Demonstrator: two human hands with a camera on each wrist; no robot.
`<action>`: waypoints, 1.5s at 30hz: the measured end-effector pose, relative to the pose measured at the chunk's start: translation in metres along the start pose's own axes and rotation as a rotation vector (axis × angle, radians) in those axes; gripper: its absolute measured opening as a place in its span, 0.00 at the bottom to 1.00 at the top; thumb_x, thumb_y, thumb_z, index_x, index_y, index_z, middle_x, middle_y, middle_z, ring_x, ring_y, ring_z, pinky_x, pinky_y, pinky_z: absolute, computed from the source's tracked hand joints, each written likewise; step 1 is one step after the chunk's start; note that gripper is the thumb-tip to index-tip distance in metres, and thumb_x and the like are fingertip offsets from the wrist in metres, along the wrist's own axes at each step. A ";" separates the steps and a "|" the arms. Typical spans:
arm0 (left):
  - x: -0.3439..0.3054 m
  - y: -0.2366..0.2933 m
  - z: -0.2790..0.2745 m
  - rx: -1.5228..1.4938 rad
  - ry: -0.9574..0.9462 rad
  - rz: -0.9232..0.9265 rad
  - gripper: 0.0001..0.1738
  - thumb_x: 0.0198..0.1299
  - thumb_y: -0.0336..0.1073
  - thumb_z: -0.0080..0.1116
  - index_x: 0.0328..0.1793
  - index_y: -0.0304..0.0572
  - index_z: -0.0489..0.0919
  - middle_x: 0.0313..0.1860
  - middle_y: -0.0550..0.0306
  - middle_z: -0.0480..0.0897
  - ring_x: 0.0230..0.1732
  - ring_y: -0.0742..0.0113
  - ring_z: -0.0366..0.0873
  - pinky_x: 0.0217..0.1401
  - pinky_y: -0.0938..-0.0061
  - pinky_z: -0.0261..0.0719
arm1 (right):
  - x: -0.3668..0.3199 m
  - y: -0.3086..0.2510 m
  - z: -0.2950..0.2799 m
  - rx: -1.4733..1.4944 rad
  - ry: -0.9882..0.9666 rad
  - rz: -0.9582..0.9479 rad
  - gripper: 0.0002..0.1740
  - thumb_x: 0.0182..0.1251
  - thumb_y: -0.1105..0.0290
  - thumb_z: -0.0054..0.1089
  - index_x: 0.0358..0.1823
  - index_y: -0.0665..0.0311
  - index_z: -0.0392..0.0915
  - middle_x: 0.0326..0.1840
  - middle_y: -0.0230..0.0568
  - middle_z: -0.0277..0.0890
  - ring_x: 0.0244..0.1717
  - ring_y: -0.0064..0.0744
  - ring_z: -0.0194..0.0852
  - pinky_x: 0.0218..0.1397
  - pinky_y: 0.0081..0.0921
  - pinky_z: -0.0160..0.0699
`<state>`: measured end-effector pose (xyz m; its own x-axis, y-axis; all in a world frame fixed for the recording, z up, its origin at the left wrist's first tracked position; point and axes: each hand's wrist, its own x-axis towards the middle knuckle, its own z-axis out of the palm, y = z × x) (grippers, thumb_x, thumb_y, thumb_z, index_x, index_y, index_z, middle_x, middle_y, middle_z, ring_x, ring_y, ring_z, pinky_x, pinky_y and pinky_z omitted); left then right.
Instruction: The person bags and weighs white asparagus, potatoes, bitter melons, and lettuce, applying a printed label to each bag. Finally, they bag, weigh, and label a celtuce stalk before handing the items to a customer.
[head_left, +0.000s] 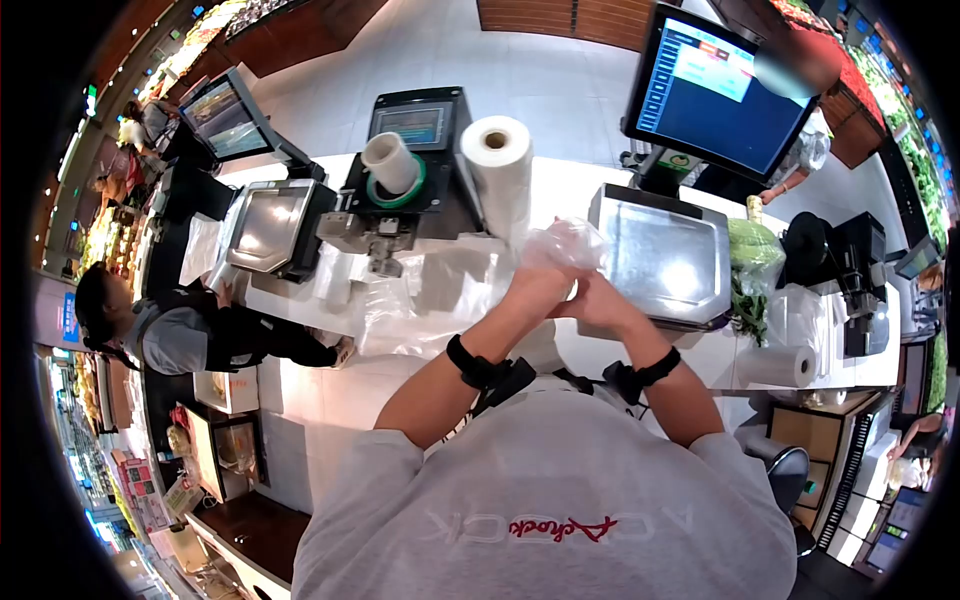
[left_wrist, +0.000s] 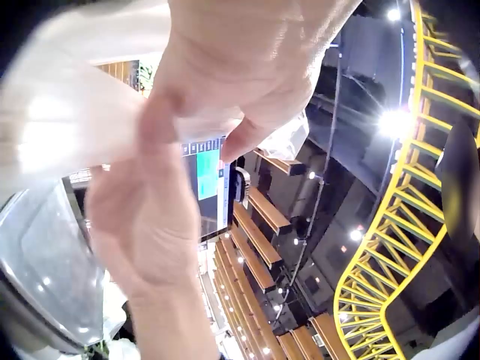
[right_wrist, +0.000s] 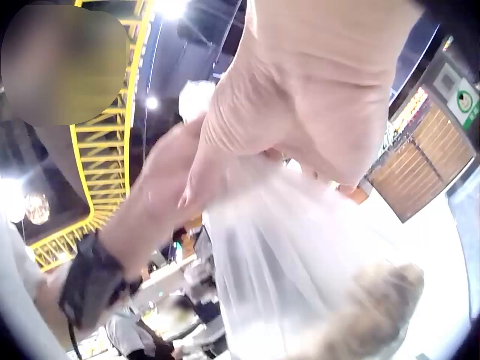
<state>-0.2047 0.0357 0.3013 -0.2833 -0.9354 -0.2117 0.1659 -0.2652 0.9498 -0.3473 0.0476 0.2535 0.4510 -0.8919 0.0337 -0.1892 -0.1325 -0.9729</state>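
A thin clear plastic bag (head_left: 563,243) is held by both hands, close together beside the metal scale plate (head_left: 665,255). In the right wrist view the bag (right_wrist: 262,255) stretches down from the fingers, with a brownish lumpy item (right_wrist: 379,311) showing blurred inside its lower end. My left hand (head_left: 548,285) grips the gathered film. Curled at the same gathered part is my right hand (head_left: 598,300), its fingers overlapping the left ones. Blur and the backs of the hands hide most of the fingertips.
A tall roll of bags (head_left: 498,175) stands left of the hands, near a label printer (head_left: 415,130). A touchscreen (head_left: 720,95) rises behind the scale. Bagged green vegetables (head_left: 752,250) lie at its right. One person (head_left: 185,325) is at the left, another (head_left: 812,140) across the counter.
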 end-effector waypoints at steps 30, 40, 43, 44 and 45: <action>-0.033 -0.003 -0.258 0.228 0.677 0.088 0.20 0.61 0.43 0.71 0.51 0.35 0.84 0.26 0.57 0.83 0.19 0.73 0.77 0.17 0.80 0.71 | 0.169 0.052 0.227 -0.754 -0.190 0.160 0.14 0.59 0.65 0.58 0.39 0.66 0.87 0.41 0.52 0.83 0.46 0.58 0.82 0.51 0.48 0.83; -0.035 0.015 -0.250 0.381 0.566 0.062 0.14 0.67 0.41 0.64 0.35 0.38 0.79 0.17 0.61 0.74 0.11 0.77 0.67 0.12 0.81 0.59 | 0.060 0.054 0.103 -0.372 0.101 -0.308 0.23 0.61 0.63 0.67 0.56 0.65 0.76 0.58 0.50 0.74 0.60 0.53 0.72 0.64 0.47 0.70; -0.032 0.013 -0.257 0.452 0.594 0.061 0.13 0.66 0.42 0.66 0.38 0.40 0.78 0.16 0.61 0.75 0.10 0.76 0.67 0.10 0.80 0.58 | -0.014 0.083 0.041 -0.346 0.352 -0.133 0.17 0.68 0.65 0.63 0.54 0.64 0.78 0.54 0.48 0.79 0.58 0.48 0.76 0.64 0.38 0.74; -0.031 0.012 -0.258 0.476 0.602 0.073 0.13 0.65 0.42 0.66 0.38 0.39 0.79 0.16 0.61 0.75 0.10 0.76 0.67 0.10 0.80 0.59 | -0.040 0.094 0.018 -0.325 0.448 -0.027 0.13 0.67 0.68 0.63 0.52 0.63 0.80 0.52 0.46 0.80 0.55 0.45 0.79 0.61 0.35 0.77; -0.031 0.011 -0.256 0.499 0.611 0.083 0.13 0.65 0.42 0.66 0.39 0.39 0.79 0.17 0.60 0.75 0.10 0.76 0.67 0.10 0.80 0.59 | -0.066 0.101 -0.007 -0.341 0.608 0.044 0.12 0.66 0.72 0.63 0.50 0.63 0.80 0.50 0.44 0.81 0.52 0.41 0.80 0.59 0.33 0.78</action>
<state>0.0480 0.0016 0.2593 0.3040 -0.9486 -0.0874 -0.3205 -0.1882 0.9284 -0.4020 0.0899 0.1542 -0.1133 -0.9701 0.2145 -0.5042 -0.1299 -0.8538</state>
